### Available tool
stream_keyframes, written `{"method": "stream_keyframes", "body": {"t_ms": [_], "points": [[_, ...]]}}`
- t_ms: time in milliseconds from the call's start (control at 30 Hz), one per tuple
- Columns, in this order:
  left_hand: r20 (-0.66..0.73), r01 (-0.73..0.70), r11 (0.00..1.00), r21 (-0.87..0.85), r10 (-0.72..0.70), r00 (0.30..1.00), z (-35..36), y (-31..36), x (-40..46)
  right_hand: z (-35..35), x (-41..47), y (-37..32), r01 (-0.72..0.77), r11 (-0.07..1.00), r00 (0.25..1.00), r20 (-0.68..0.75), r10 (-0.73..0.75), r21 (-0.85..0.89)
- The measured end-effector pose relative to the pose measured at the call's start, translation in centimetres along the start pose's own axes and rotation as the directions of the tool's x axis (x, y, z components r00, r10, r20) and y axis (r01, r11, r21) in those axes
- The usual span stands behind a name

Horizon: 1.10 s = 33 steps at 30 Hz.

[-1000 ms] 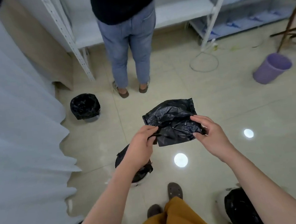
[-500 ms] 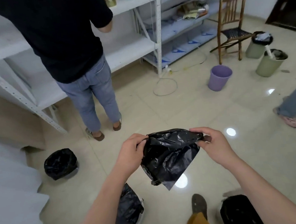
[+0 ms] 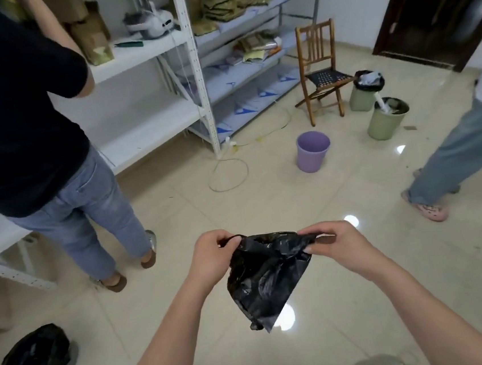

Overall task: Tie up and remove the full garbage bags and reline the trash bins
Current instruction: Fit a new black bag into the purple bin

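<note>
A fresh black garbage bag [image 3: 266, 277] hangs crumpled in front of me, its point drooping down. My left hand [image 3: 213, 256] pinches the left side of its top edge, and my right hand [image 3: 334, 244] pinches the right side. A bin lined with a black bag [image 3: 34, 360] stands on the floor at lower left. An unlined purple bin [image 3: 311, 152] sits ahead on the tiles. Two green bins [image 3: 386, 121] [image 3: 364, 92] holding trash stand beside a wooden chair at the right.
A person in a black shirt and jeans [image 3: 55, 178] stands close on the left, facing white shelving [image 3: 196, 103]. Another person's legs [image 3: 451, 160] are at the right. A wooden chair [image 3: 322, 72] and a loose cable loop [image 3: 227, 175] lie ahead. A dark doorway [image 3: 447, 6] is far right.
The view has tilted upward, bringing shelves, chair and green bins into sight. Both hands have shifted along the bag's top edge, and the bag now hangs down longer between them.
</note>
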<state>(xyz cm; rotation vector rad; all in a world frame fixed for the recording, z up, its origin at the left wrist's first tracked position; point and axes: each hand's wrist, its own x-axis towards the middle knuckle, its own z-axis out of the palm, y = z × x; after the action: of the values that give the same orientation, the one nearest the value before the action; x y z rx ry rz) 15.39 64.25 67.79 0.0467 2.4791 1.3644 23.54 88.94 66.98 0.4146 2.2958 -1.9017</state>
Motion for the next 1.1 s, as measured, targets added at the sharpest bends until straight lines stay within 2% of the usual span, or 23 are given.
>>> {"method": "stream_keyframes", "body": {"t_ms": [67, 200, 367, 433, 500, 633, 700, 800, 867, 1000, 1100], "points": [[0.056, 0.025, 0.993, -0.117, -0.019, 0.998, 1.3, 1.8, 2.0, -1.8, 1.5, -0.5, -0.027, 0.998, 1.000, -0.012, 0.028, 0.048], [0.336, 0.075, 0.958, -0.276, 0.023, 0.942, 3.0, 4.8, 5.5, -3.6, 4.6, -1.2, -0.032, 0.991, 0.995, -0.086, 0.044, 0.132], [0.517, 0.034, 0.987, -0.156, 0.052, 0.854, 5.0, 7.4, 11.7, -3.6, 9.7, -3.0, -0.018, 0.982, 0.992, -0.120, 0.041, 0.186], [0.517, -0.012, 0.993, -0.114, 0.070, 0.853, 5.6, 8.0, 14.4, -3.3, 11.8, -4.0, -0.014, 0.980, 0.991, -0.128, 0.040, 0.197], [0.474, -0.054, 0.987, -0.150, 0.120, 0.872, 5.9, 8.6, 17.2, -3.2, 14.0, -4.9, 0.001, 0.977, 0.985, -0.171, 0.037, 0.215], [0.444, -0.055, 0.987, -0.154, 0.119, 0.888, 5.4, 9.8, 22.9, -3.7, 17.5, -7.0, 0.030, 0.970, 0.962, -0.272, 0.038, 0.240], [0.494, -0.043, 0.985, -0.166, 0.121, 0.861, 5.1, 10.7, 25.6, -4.1, 18.9, -7.7, 0.045, 0.963, 0.951, -0.306, 0.040, 0.266], [0.609, -0.014, 0.981, -0.192, 0.131, 0.782, 5.5, 12.0, 29.0, -4.7, 20.9, -8.6, 0.048, 0.956, 0.947, -0.316, 0.048, 0.289], [0.622, -0.062, 0.985, -0.162, 0.150, 0.769, 6.5, 13.2, 30.9, -5.4, 22.3, -9.1, 0.047, 0.955, 0.948, -0.314, 0.050, 0.294], [0.543, -0.055, 0.984, -0.170, 0.140, 0.828, 8.9, 15.6, 35.1, -8.3, 25.8, -9.5, 0.071, 0.949, 0.913, -0.403, 0.063, 0.308], [0.488, 0.055, 0.972, -0.229, 0.066, 0.871, 10.4, 17.3, 39.3, -11.8, 28.9, -8.4, -0.014, 0.978, 0.864, -0.489, 0.117, 0.208]]}}
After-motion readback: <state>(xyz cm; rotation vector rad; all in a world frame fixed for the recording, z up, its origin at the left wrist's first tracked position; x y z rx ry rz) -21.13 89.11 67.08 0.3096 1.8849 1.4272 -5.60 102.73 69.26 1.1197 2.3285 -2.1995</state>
